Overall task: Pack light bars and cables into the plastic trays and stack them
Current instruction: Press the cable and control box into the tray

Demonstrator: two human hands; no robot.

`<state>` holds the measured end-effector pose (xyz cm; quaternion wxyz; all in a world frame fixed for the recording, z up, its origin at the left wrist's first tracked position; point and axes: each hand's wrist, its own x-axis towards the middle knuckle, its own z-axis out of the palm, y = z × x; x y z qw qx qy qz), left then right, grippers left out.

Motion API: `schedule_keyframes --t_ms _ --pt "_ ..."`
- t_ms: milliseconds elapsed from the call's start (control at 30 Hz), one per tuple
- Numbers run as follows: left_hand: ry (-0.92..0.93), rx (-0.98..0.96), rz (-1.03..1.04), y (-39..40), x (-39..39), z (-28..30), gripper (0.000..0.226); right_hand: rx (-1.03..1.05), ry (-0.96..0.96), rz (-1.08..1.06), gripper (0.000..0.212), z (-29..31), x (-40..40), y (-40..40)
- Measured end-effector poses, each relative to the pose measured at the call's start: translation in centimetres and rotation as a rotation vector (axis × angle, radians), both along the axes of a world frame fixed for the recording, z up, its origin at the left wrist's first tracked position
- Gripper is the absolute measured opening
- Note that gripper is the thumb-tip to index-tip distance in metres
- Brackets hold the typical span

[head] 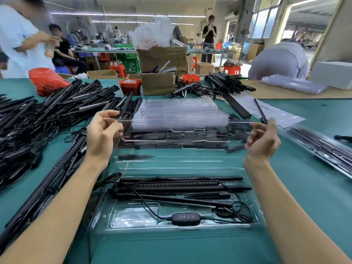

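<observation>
Nearest, black light bars and cable are lying in a clear plastic tray below left hand and right hand, both pinching an empty clear tray that is flexing and risks slipping.

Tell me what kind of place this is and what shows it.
Most likely a factory packing floor for lighting products. Heaps of black light bars cover the green worktable, a stack of clear plastic trays waits ahead, and cardboard boxes and other workers' benches fill the hall behind.
</observation>
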<state>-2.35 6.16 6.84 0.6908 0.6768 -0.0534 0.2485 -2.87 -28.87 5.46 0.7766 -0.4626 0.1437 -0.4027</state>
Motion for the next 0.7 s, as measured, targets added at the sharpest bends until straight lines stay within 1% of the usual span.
schedule_keyframes --t_ms 33,67,133,167,200,233,267,300,400,433,500,567,600,633,667,700 --pt "0.040 0.098 0.002 0.6 -0.2 0.1 0.031 -0.010 0.002 -0.015 0.046 0.1 0.0 0.2" --pt "0.115 0.265 0.002 1.5 -0.2 0.3 0.035 -0.027 0.007 -0.039 0.048 0.2 -0.1 0.4" --pt "0.355 0.606 -0.044 3.5 -0.3 0.7 0.050 -0.063 0.015 -0.102 0.051 0.3 -0.1 0.7" --pt "0.484 0.697 -0.086 4.4 -0.6 1.0 0.061 -0.080 0.014 -0.130 0.052 0.3 -0.1 0.8" --pt "0.584 0.732 -0.126 5.1 -0.9 1.4 0.074 -0.104 0.013 -0.152 0.053 0.2 -0.1 0.9" --pt "0.655 0.754 -0.165 5.7 -1.4 1.8 0.087 -0.139 0.015 -0.168 0.053 0.1 -0.1 0.9" --pt "0.698 0.799 -0.207 6.1 -1.9 2.2 0.095 -0.175 0.023 -0.175 0.055 0.0 -0.2 1.0" --pt "0.726 0.884 -0.245 6.5 -2.3 2.3 0.096 -0.204 0.038 -0.182 0.056 -0.1 -0.2 1.0" --pt "0.801 1.157 -0.342 6.8 -3.2 2.3 0.077 -0.228 0.061 -0.209 0.056 -0.2 -0.3 1.1" --pt "0.817 1.200 -0.384 6.6 -3.6 2.2 0.068 -0.222 0.048 -0.209 0.055 -0.1 -0.3 1.1" --pt "0.801 1.225 -0.441 6.2 -3.8 1.8 0.046 -0.219 0.027 -0.207 0.055 -0.1 -0.3 1.1" --pt "0.735 1.200 -0.469 6.4 -3.8 1.7 0.021 -0.221 0.019 -0.220 0.055 -0.1 -0.3 1.0" --pt "0.713 1.169 -0.498 6.7 -4.0 1.9 0.016 -0.220 0.019 -0.229 0.055 -0.1 -0.3 1.0" --pt "0.708 1.119 -0.536 6.9 -4.3 2.2 0.018 -0.219 0.021 -0.239 0.055 -0.2 -0.3 0.9" --pt "0.728 1.074 -0.565 7.0 -4.8 2.5 0.029 -0.218 0.021 -0.247 0.054 -0.2 -0.3 1.0" --pt "0.778 1.063 -0.571 7.0 -5.3 2.9 0.045 -0.220 0.019 -0.253 0.054 -0.2 -0.3 1.0"
